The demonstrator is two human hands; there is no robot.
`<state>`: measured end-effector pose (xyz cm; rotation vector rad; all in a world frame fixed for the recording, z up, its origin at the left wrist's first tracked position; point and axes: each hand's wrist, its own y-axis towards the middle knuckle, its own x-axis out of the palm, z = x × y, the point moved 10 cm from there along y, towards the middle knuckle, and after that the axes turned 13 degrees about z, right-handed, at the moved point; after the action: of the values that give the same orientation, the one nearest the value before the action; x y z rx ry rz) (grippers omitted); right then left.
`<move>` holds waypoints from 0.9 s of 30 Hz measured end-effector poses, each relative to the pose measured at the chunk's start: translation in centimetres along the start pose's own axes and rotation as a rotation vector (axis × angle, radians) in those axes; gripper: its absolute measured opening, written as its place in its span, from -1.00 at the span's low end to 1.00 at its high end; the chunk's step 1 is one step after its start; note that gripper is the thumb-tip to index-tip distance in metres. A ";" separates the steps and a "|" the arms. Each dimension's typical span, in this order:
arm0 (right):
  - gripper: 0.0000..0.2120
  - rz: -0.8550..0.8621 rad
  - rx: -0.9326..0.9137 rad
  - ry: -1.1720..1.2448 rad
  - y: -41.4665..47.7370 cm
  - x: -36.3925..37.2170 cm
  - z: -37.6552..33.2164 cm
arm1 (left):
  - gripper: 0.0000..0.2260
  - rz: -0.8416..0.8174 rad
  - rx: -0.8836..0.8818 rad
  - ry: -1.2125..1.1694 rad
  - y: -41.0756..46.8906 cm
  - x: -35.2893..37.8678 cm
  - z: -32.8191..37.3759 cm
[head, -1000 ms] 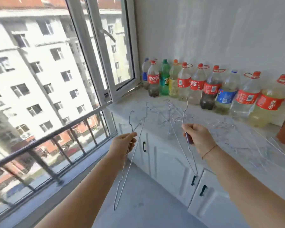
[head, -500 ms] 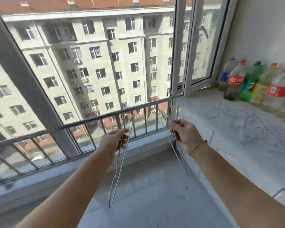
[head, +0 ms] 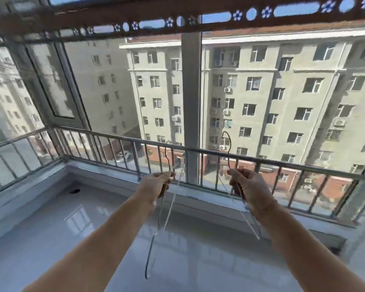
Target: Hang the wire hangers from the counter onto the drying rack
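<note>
Head camera has swung left and up since half a second ago: I now face the window squarely, and a dark brown perforated drying rack bar (head: 198, 16) spans the top. My left hand (head: 156, 186) grips one thin silver wire hanger (head: 171, 204), my right hand (head: 249, 186) a second wire hanger (head: 229, 144), hooks up, both before the grey metal railing (head: 261, 160), well below the rack

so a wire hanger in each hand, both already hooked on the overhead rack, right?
Not hooked yet. The head view shows the left hand holding the left hanger and the right hand the right hanger, low before the railing, hooks up and free; the overhead rack is well above them.
</note>
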<state>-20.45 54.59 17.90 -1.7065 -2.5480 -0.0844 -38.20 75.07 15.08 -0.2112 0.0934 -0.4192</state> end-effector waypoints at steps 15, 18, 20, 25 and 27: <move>-0.85 -0.441 0.062 0.162 -7.5 32.3 -2.8 | -0.87 0.262 0.095 -0.047 4.2 -28.9 8.8; -0.88 -0.473 0.067 0.193 -8.4 38.8 -3.2 | -0.85 0.294 0.109 -0.079 6.7 -34.3 10.7; -0.89 -0.490 0.064 0.191 -9.2 43.0 -3.2 | -0.83 0.302 0.116 -0.085 8.6 -37.7 11.5; -0.89 -0.478 0.043 0.168 -10.0 52.4 -3.8 | -0.87 0.303 0.135 -0.074 14.2 -44.9 13.4; -0.90 -0.473 0.021 0.159 -9.9 55.8 -4.3 | -0.87 0.316 0.154 -0.058 16.4 -47.4 14.3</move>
<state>-50.66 101.79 27.29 -1.0100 -2.7542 -0.2080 -72.91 111.93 27.53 -0.0544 0.0356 -0.1047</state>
